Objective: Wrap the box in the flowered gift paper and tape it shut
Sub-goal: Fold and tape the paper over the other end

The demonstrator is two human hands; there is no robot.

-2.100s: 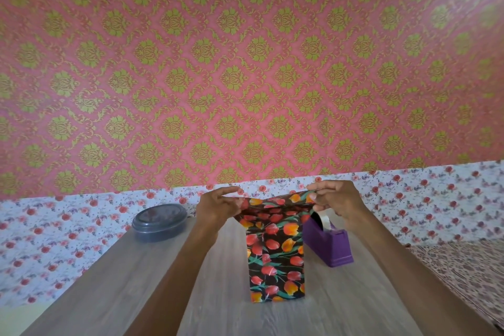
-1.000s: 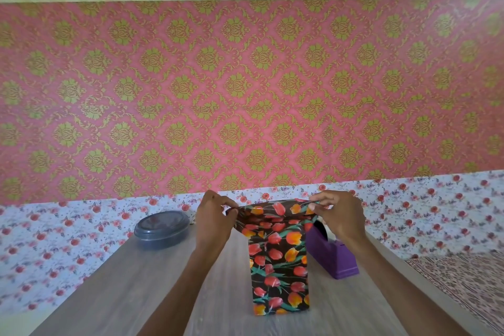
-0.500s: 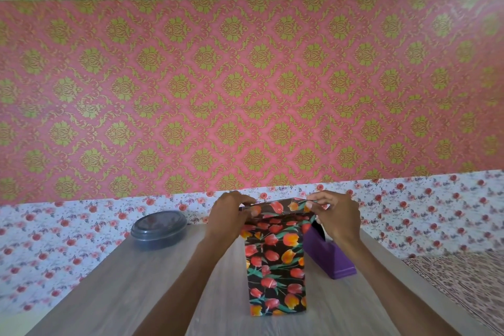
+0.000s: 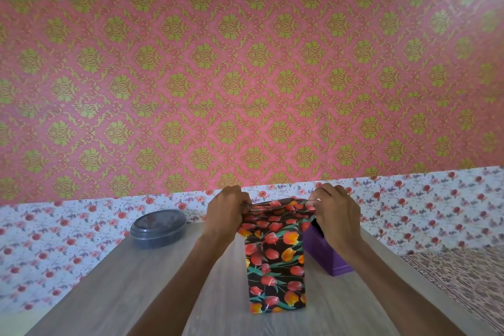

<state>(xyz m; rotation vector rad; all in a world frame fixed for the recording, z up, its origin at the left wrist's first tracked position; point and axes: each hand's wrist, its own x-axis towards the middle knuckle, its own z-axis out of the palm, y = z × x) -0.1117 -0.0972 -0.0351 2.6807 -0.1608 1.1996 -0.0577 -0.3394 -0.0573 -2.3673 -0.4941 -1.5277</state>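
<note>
Pink damask wallpaper [image 4: 245,84] covers the wall behind a grey wood-grain table [image 4: 122,281]. The box [image 4: 275,267], covered in dark flowered gift paper [image 4: 272,215], stands upright at the table's centre. The left hand [image 4: 227,215] pinches the paper's upper left edge closed; the right hand [image 4: 336,215] pinches the upper right edge likewise. A purple tape dispenser [image 4: 326,256] sits just beside the box, on its right. A lidded round container [image 4: 158,228] sits well to the left.

My right hand [image 4: 336,215] is hemmed by the purple tape dispenser [image 4: 326,256] just beside the wrapped box [image 4: 275,262]; left, bare table [image 4: 136,281] lies open up to the lidded bowl [image 4: 158,228].
</note>
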